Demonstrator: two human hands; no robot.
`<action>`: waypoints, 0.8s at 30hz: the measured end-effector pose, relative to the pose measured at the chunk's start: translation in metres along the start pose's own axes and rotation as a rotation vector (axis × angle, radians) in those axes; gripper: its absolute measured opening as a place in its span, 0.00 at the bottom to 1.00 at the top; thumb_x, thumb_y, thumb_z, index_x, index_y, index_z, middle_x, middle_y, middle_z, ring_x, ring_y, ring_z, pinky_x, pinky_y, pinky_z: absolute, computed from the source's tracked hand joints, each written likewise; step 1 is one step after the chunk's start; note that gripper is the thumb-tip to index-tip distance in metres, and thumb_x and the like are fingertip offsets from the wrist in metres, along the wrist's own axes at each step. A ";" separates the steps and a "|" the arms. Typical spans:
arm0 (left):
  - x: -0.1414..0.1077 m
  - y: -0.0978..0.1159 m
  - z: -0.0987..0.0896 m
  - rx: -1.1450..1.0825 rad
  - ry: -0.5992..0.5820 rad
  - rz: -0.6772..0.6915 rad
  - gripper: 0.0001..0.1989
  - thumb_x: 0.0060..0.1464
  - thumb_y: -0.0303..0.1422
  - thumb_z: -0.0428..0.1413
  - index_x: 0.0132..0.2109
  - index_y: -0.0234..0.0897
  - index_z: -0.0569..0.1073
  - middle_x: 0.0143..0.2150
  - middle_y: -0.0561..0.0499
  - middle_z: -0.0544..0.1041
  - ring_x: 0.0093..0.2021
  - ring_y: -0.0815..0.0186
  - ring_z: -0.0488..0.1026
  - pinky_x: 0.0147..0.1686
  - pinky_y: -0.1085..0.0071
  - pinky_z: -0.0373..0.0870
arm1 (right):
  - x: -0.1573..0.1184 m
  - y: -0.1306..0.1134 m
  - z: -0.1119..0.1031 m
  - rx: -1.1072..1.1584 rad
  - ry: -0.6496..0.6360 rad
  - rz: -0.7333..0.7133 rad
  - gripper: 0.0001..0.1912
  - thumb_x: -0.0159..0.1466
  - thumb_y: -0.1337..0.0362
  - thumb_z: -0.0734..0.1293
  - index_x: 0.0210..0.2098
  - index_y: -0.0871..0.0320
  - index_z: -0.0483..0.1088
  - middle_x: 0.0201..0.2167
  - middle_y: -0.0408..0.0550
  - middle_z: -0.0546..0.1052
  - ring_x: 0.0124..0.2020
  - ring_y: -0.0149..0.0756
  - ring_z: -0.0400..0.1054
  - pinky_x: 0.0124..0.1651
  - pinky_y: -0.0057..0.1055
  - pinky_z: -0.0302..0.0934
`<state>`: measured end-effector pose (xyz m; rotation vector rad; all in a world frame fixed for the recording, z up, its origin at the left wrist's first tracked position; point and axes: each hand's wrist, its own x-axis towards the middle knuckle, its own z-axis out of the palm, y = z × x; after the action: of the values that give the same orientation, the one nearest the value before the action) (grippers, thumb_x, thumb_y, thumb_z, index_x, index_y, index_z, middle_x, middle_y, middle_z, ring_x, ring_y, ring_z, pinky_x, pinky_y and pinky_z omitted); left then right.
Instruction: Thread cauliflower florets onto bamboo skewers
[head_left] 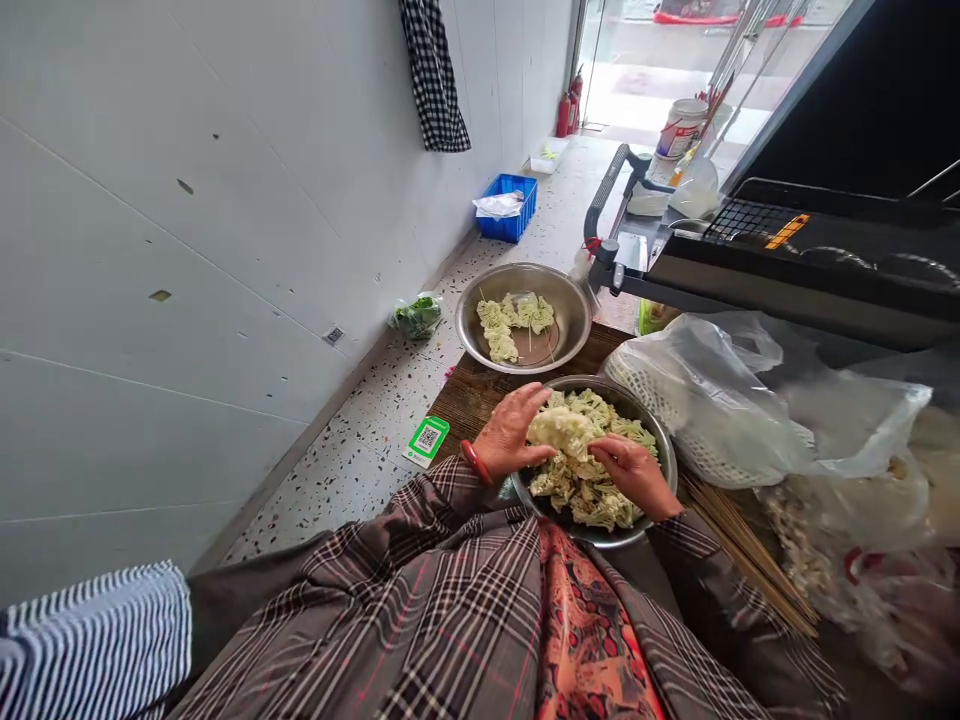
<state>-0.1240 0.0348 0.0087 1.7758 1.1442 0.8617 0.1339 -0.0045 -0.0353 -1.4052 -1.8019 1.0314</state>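
Observation:
A pale cauliflower cluster (562, 430) is raised over a metal bowl (670, 480) of cut cauliflower florets (600, 508). My left hand (510, 432), a red bangle at its wrist, curves round the cluster's left side with fingers above and thumb below. At its right edge, my right hand (634, 475) has thumb and fingertips pinched together; whatever they grip is too small to make out. Farther off, a second metal bowl (581, 345) holds several cauliflower pieces (499, 330) with thin sticks poking out. A bundle of wooden skewers (750, 555) lies right of the nearer bowl.
Plastic bags (847, 420) and a white basket (705, 445) crowd the right side. Beyond stands a black grill-like unit (787, 270). At left are a QR card (427, 440), bagged greens (416, 317) and the wall (187, 250). A blue crate (510, 225) sits on the floor.

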 end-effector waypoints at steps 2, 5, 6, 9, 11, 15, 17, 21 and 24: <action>0.009 -0.004 -0.005 0.056 -0.190 0.055 0.41 0.33 0.36 0.73 0.59 0.44 0.74 0.67 0.38 0.67 0.67 0.43 0.61 0.68 0.51 0.50 | 0.011 -0.011 0.001 -0.222 -0.165 -0.065 0.17 0.70 0.56 0.62 0.31 0.53 0.78 0.29 0.47 0.77 0.32 0.37 0.69 0.38 0.32 0.58; 0.020 -0.021 -0.007 0.093 -0.434 0.022 0.33 0.36 0.35 0.71 0.54 0.44 0.78 0.54 0.41 0.76 0.54 0.48 0.73 0.58 0.56 0.64 | 0.025 -0.027 0.009 -0.429 -0.337 -0.128 0.16 0.69 0.63 0.61 0.29 0.53 0.77 0.28 0.46 0.76 0.30 0.35 0.68 0.34 0.30 0.55; 0.022 -0.028 -0.007 0.100 -0.501 0.010 0.29 0.37 0.34 0.71 0.51 0.44 0.79 0.48 0.43 0.78 0.49 0.51 0.75 0.54 0.60 0.67 | 0.029 -0.032 0.012 -0.457 -0.370 -0.137 0.16 0.69 0.64 0.63 0.27 0.53 0.77 0.27 0.46 0.76 0.30 0.34 0.67 0.33 0.30 0.54; 0.027 -0.047 -0.007 0.121 -0.627 0.032 0.22 0.36 0.34 0.71 0.43 0.42 0.81 0.39 0.46 0.78 0.40 0.56 0.75 0.43 0.66 0.69 | 0.039 -0.040 0.021 -0.491 -0.420 -0.139 0.15 0.67 0.66 0.65 0.24 0.54 0.75 0.25 0.46 0.75 0.27 0.33 0.66 0.32 0.31 0.51; 0.030 -0.057 -0.006 0.107 -0.673 0.074 0.22 0.37 0.34 0.71 0.43 0.42 0.81 0.38 0.46 0.79 0.38 0.58 0.75 0.39 0.68 0.68 | 0.045 -0.045 0.024 -0.529 -0.453 -0.162 0.15 0.68 0.66 0.65 0.25 0.53 0.75 0.26 0.46 0.77 0.26 0.33 0.66 0.31 0.31 0.51; 0.041 -0.074 -0.007 -0.044 -0.736 0.093 0.18 0.40 0.32 0.69 0.42 0.41 0.81 0.31 0.51 0.78 0.30 0.64 0.72 0.32 0.72 0.65 | 0.057 -0.065 0.023 -0.601 -0.369 -0.231 0.12 0.69 0.66 0.65 0.31 0.53 0.79 0.28 0.48 0.79 0.31 0.37 0.70 0.38 0.33 0.58; 0.052 -0.082 -0.014 -0.168 -0.704 0.018 0.15 0.41 0.32 0.67 0.40 0.40 0.81 0.28 0.53 0.77 0.28 0.67 0.70 0.30 0.74 0.65 | 0.060 -0.080 0.016 -0.593 -0.185 -0.264 0.10 0.69 0.65 0.64 0.42 0.52 0.79 0.37 0.51 0.81 0.40 0.41 0.73 0.47 0.38 0.61; 0.092 -0.099 -0.042 -0.512 -0.489 -0.270 0.17 0.40 0.36 0.69 0.39 0.35 0.80 0.31 0.51 0.79 0.30 0.67 0.73 0.31 0.74 0.69 | 0.051 -0.098 0.001 -0.449 0.389 -0.191 0.15 0.70 0.63 0.64 0.54 0.50 0.75 0.49 0.51 0.80 0.51 0.43 0.73 0.57 0.43 0.63; 0.137 -0.114 -0.061 -0.852 -0.024 -0.513 0.23 0.34 0.37 0.73 0.39 0.33 0.78 0.35 0.46 0.80 0.32 0.63 0.76 0.35 0.68 0.74 | 0.029 -0.087 0.002 -0.274 0.644 0.002 0.13 0.69 0.62 0.65 0.50 0.52 0.77 0.46 0.51 0.80 0.47 0.42 0.75 0.54 0.43 0.67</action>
<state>-0.1703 0.2061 -0.0538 0.7517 0.9408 0.8258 0.0829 0.0123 0.0388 -1.6570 -1.4805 0.2679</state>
